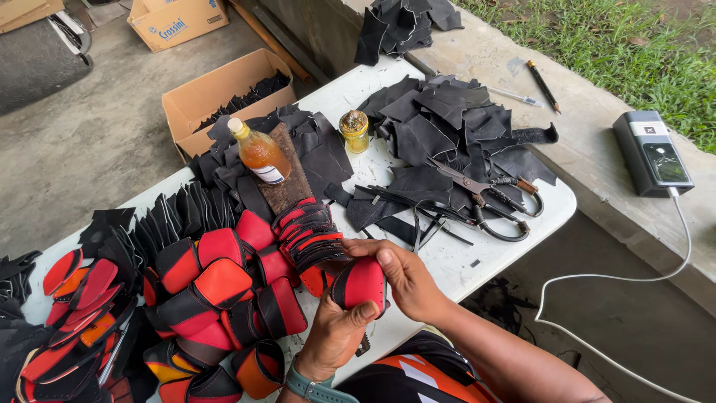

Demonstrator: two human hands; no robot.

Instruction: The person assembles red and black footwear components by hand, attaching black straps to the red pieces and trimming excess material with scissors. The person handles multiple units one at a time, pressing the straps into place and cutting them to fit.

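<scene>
Both my hands hold one red and black folded leather piece (pixel 361 283) just over the near edge of the white table (pixel 455 261). My left hand (pixel 333 336) grips it from below, thumb across its lower side. My right hand (pixel 405 272) wraps over its top and right side. Directly left of it lies a pile of finished red and black pieces (pixel 224 291). A stack of curved red and black strips (pixel 309 231) stands just beyond my hands.
Scissors (pixel 485 195) lie on black leather scraps (pixel 447 127). A bottle of orange liquid (pixel 258 153) and a small yellow jar (pixel 354 130) stand mid-table. Cardboard box (pixel 224 93) behind, grey power bank (pixel 652 153) with white cable on the concrete ledge, pencil (pixel 543 86).
</scene>
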